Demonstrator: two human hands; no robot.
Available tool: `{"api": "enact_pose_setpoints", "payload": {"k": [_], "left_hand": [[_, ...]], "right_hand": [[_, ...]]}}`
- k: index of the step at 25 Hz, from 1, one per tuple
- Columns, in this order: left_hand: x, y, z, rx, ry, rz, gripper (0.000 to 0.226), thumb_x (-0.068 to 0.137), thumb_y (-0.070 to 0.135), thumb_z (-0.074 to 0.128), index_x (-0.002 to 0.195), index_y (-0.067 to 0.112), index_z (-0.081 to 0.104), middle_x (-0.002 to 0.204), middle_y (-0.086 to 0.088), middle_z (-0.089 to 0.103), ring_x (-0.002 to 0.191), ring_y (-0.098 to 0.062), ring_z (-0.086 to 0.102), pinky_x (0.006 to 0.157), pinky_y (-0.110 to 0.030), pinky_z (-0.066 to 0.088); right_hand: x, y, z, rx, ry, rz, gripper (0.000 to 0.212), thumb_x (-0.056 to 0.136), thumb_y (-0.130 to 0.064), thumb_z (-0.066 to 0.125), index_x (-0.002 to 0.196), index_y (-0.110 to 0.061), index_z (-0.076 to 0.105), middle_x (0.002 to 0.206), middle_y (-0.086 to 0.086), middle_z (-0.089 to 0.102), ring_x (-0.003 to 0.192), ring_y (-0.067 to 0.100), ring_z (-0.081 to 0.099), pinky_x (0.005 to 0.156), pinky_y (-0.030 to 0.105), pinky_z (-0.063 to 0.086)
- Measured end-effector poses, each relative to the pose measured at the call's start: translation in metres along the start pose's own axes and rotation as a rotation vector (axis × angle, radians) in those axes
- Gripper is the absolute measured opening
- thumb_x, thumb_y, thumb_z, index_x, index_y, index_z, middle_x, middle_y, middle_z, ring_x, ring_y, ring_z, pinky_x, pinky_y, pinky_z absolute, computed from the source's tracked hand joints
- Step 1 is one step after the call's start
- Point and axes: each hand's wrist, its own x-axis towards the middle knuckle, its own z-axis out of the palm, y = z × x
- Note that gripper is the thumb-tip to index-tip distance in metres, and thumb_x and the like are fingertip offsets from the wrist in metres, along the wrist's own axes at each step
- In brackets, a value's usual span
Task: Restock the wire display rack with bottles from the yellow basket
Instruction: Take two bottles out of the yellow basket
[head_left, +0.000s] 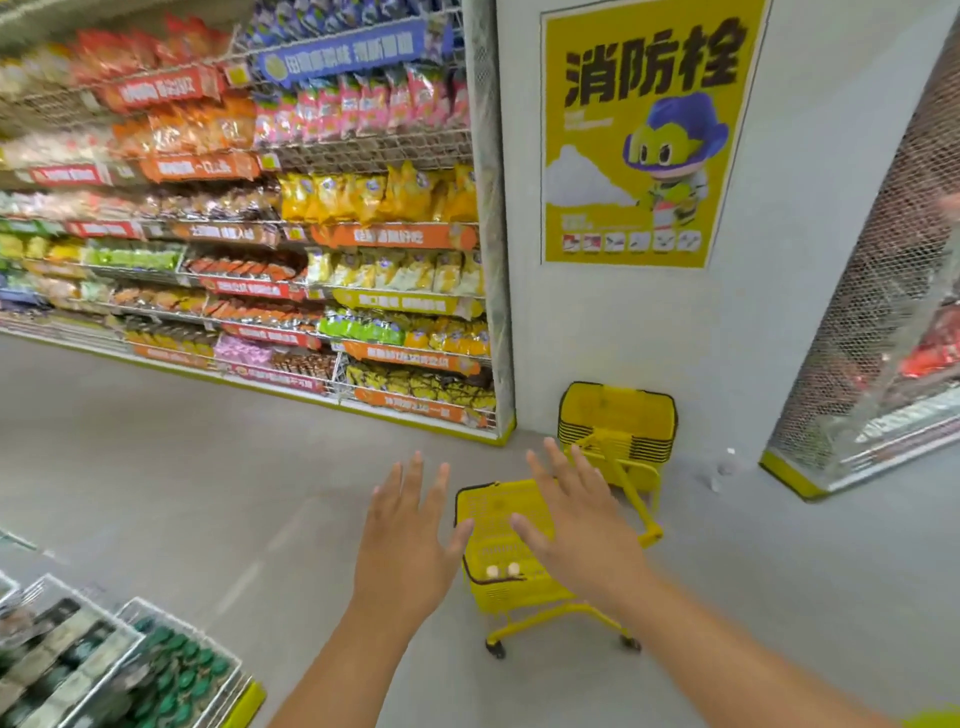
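A yellow basket (498, 525) sits on a small wheeled yellow trolley on the grey floor ahead of me. Two pale bottle caps (501, 570) show inside it near its front wall. My left hand (410, 535) is stretched out with fingers spread, just left of the basket, holding nothing. My right hand (582, 525) is also spread flat and empty, above the basket's right side. The wire display rack (130, 670) with green-capped bottles stands at the bottom left.
A stack of yellow baskets (618, 423) stands against the grey wall behind the trolley. A long snack shelf (291, 270) fills the left background. A mesh-sided shelf (872, 338) is on the right. Open floor lies to my left.
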Motion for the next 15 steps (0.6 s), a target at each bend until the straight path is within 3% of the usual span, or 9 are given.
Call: {"api": "enact_pose_setpoints", "payload": {"k": [4, 6, 8, 10, 13, 15], "left_hand": [[0.052, 0.056, 0.044, -0.012, -0.089, 0.018, 0.075, 0.091, 0.065, 0.033, 0.147, 0.019, 0.052, 0.153, -0.017, 0.047, 0.138, -0.038, 0.049, 0.107, -0.053, 0.045], [0.071, 0.071, 0.061, -0.017, -0.105, 0.003, 0.073, 0.091, 0.064, 0.034, 0.145, 0.019, 0.055, 0.15, -0.017, 0.051, 0.133, -0.038, 0.054, 0.102, -0.053, 0.049], [0.088, 0.078, 0.079, -0.032, -0.148, -0.017, 0.074, 0.095, 0.067, 0.027, 0.142, 0.018, 0.058, 0.148, -0.017, 0.053, 0.13, -0.038, 0.057, 0.099, -0.053, 0.05], [0.1, 0.077, 0.098, -0.035, -0.184, -0.033, 0.081, 0.098, 0.07, 0.014, 0.142, 0.018, 0.058, 0.148, -0.017, 0.053, 0.129, -0.038, 0.057, 0.099, -0.051, 0.051], [0.12, 0.07, 0.136, -0.056, -0.23, -0.051, 0.079, 0.097, 0.07, 0.02, 0.145, 0.019, 0.055, 0.151, -0.016, 0.05, 0.132, -0.039, 0.054, 0.101, -0.052, 0.049], [0.136, 0.062, 0.165, -0.089, -0.284, -0.064, 0.078, 0.092, 0.069, 0.029, 0.149, 0.021, 0.05, 0.157, -0.013, 0.044, 0.139, -0.038, 0.047, 0.107, -0.052, 0.044]], "right_hand": [[0.029, 0.091, 0.005, -0.032, -0.055, -0.007, 0.085, 0.092, -0.072, 0.026, 0.161, -0.023, 0.028, 0.171, 0.005, 0.017, 0.158, 0.033, 0.015, 0.125, 0.051, 0.023], [0.045, 0.123, 0.01, -0.026, -0.106, -0.027, 0.084, 0.092, -0.071, 0.03, 0.16, -0.023, 0.031, 0.17, 0.005, 0.02, 0.157, 0.034, 0.018, 0.124, 0.052, 0.027], [0.061, 0.146, 0.016, -0.04, -0.173, -0.038, 0.084, 0.091, -0.071, 0.03, 0.16, -0.023, 0.034, 0.169, 0.005, 0.023, 0.156, 0.033, 0.02, 0.125, 0.05, 0.025], [0.073, 0.161, 0.03, -0.067, -0.22, -0.049, 0.082, 0.091, -0.07, 0.035, 0.155, -0.019, 0.045, 0.164, 0.008, 0.036, 0.151, 0.035, 0.035, 0.123, 0.048, 0.031], [0.096, 0.175, 0.059, -0.024, -0.344, -0.007, 0.078, 0.088, -0.068, 0.042, 0.144, -0.016, 0.059, 0.154, 0.01, 0.051, 0.139, 0.037, 0.051, 0.11, 0.051, 0.047], [0.115, 0.179, 0.084, -0.016, -0.387, 0.003, 0.077, 0.087, -0.068, 0.044, 0.143, -0.017, 0.06, 0.153, 0.01, 0.053, 0.138, 0.037, 0.053, 0.101, 0.055, 0.054]]}}
